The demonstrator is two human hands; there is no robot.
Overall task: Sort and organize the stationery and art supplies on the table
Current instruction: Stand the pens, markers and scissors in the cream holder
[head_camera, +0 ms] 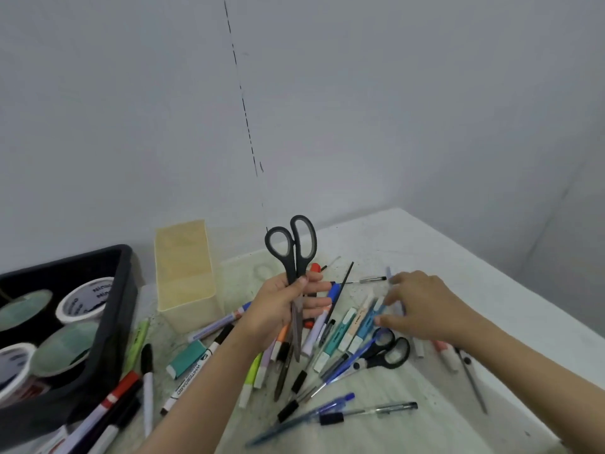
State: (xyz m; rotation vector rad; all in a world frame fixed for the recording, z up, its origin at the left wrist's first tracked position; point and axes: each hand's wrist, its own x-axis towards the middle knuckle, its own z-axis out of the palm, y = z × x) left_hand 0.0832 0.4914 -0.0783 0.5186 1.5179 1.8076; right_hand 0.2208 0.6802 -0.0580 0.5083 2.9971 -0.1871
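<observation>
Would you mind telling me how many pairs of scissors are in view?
2: one pair of scissors held upright in the left hand, another lying on the pen pile. Others may be buried.

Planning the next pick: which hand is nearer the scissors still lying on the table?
Right. The right hand hovers just above and beside the lying scissors, while the left hand sits farther left, holding upright scissors.

Scissors (292,257): matt black plastic handles with grey inner lining, blades dull grey metal. Yellow container (186,273) looks like smooth, faintly translucent plastic; dark tray (121,290) matt plastic, holding tape rolls (85,299) with white paper-like faces. Table (458,257) covering pale, matt, speckled and stained; clear pens (370,412) glossy plastic.
</observation>
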